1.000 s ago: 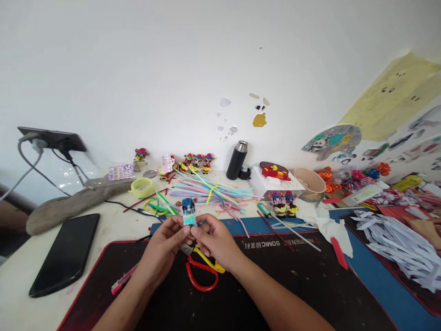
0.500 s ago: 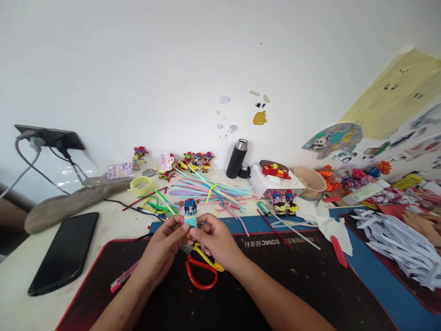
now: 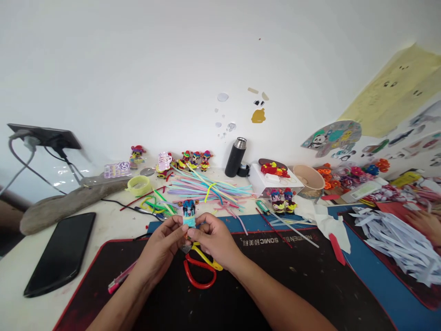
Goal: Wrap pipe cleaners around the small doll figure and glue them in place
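Between my two hands stands a small blue-faced doll (image 3: 189, 211) with a light-blue fuzzy body, held upright above the mat. My left hand (image 3: 169, 236) pinches its left side, thumb on the lower body. On the other side my right hand (image 3: 214, 236) has thumb and fingers closed on the doll's lower part, which the fingertips mostly hide. Just below lie scissors with a red handle loop (image 3: 200, 284) and a yellow part (image 3: 206, 257), their blades out of sight. A pink pen-like tool (image 3: 120, 278) rests partly behind my left forearm.
Pipe cleaners (image 3: 210, 188) lie heaped behind my hands, with a black thermos (image 3: 236, 157) beyond. Two finished dolls (image 3: 282, 201) stand before a white box (image 3: 275, 184). A dark tablet (image 3: 60, 254) lies left. At right, another person's hand (image 3: 425, 224) is near white paper strips (image 3: 396, 243).
The whole view has shifted slightly. Both hands keep the same hold on the doll, and the other person's hand at the right has moved a little.
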`<state>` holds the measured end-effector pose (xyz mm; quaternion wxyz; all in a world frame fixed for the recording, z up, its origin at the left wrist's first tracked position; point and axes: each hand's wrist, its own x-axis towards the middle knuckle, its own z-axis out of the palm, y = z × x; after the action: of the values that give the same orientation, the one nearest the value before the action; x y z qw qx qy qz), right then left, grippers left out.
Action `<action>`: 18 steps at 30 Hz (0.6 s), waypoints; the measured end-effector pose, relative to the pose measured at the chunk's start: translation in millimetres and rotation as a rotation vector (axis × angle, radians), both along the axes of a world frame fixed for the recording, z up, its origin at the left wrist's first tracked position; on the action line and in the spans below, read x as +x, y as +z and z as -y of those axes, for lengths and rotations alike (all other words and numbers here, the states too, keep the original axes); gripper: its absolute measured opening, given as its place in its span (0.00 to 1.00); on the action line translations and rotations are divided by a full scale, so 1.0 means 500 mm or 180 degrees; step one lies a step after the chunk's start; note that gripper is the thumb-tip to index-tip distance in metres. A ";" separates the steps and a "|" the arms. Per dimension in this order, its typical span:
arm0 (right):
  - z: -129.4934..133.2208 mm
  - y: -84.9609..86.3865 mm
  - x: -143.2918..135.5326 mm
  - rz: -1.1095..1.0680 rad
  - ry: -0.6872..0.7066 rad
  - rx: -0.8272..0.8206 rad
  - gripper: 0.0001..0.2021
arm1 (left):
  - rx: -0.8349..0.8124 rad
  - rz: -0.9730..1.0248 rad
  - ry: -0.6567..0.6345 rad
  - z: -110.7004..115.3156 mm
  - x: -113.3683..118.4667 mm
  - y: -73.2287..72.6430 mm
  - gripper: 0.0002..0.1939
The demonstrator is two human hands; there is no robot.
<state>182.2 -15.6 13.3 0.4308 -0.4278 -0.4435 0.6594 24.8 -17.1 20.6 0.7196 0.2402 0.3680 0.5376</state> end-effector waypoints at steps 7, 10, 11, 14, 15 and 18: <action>-0.002 0.008 0.000 0.0050 -0.0006 0.0052 0.24 | 0.0014 -0.0054 0.0014 0.002 -0.002 0.003 0.22; -0.001 0.013 -0.002 0.0044 0.0008 0.0074 0.25 | 0.0030 -0.0036 0.0029 0.003 -0.005 0.001 0.22; -0.001 0.014 -0.003 0.0041 0.0015 0.0082 0.25 | 0.0032 -0.0033 0.0041 0.002 -0.006 0.000 0.22; 0.000 0.016 -0.002 0.0063 0.0033 0.0101 0.24 | 0.0026 -0.0037 0.0073 0.002 -0.006 0.000 0.22; 0.001 0.016 -0.002 0.0076 0.0031 0.0103 0.24 | 0.0018 -0.0041 0.0085 0.001 -0.006 0.001 0.22; 0.001 0.015 0.001 0.0090 0.0048 0.0117 0.25 | -0.0018 -0.0062 0.0166 0.000 -0.006 0.006 0.24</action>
<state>182.8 -16.3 20.9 0.4272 -0.4257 -0.4649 0.6482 21.9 -17.1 23.8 0.7025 0.2337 0.3826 0.5527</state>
